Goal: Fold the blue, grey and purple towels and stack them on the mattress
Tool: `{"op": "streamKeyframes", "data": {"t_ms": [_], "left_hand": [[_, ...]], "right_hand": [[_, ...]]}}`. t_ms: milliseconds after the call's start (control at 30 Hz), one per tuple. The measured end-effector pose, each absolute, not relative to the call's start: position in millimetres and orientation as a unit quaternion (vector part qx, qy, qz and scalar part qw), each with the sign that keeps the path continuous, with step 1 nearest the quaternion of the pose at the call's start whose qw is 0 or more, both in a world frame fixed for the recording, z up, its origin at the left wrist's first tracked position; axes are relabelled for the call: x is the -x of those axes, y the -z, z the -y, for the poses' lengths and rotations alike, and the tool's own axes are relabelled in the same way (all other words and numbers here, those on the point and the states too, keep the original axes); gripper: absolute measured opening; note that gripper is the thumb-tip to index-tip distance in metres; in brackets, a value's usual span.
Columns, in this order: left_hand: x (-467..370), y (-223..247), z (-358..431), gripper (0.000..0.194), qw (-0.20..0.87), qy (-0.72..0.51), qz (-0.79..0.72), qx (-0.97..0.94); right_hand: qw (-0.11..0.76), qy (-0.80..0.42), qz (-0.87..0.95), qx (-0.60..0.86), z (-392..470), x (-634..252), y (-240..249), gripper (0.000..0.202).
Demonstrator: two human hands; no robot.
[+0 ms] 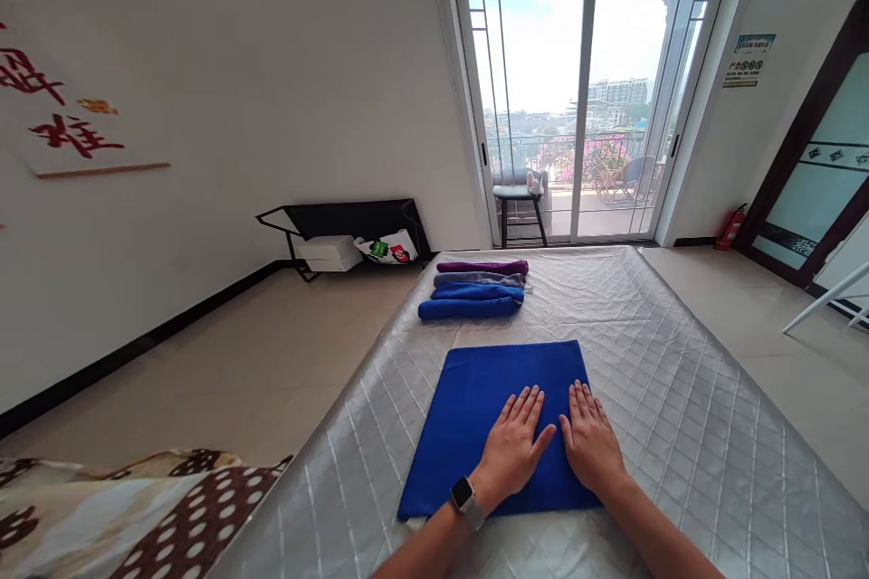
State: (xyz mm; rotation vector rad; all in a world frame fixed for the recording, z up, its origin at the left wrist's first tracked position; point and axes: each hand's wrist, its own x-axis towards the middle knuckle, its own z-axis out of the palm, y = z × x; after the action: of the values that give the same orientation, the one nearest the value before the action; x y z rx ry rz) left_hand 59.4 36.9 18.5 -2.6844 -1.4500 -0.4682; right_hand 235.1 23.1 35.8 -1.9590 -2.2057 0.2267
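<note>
A blue cloth [468, 416] lies flat in a rough rectangle on the silver quilted mattress [706, 416]. My left hand [514, 445] rests palm down on its middle, fingers stretched forward and thumb out to the side; a watch is on that wrist. Close by, my right hand [590, 439] lies flat along the cloth's right edge, its thumb pointing toward the left hand. Neither hand grasps anything. Beyond the cloth, several rolled cloths sit in a row: a blue roll [468, 308] nearest, then another blue one, a grey roll [479, 280] and a purple roll [482, 268] farthest.
A patterned blanket [204, 516] is at the lower left. Against the wall stands a black rack [353, 222] with a white box [330, 253]. Behind the mattress are glass sliding doors [580, 109] and a stool [520, 194]. A fire extinguisher [731, 228] stands at right.
</note>
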Motion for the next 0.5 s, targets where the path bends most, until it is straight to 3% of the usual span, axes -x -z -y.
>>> {"op": "streamKeyframes", "data": {"t_ms": [267,500], "left_hand": [[67,3,-25,0.072,0.021,0.104,0.632,0.768],[86,8,-19,0.073,0.036,0.137,0.643,0.753]], "right_hand": [[0.092,-0.100,0.732,0.667,-23,-235,-37,0.062],[0.071,-0.070,0.743,0.662,-24,-238,-45,0.062]]}}
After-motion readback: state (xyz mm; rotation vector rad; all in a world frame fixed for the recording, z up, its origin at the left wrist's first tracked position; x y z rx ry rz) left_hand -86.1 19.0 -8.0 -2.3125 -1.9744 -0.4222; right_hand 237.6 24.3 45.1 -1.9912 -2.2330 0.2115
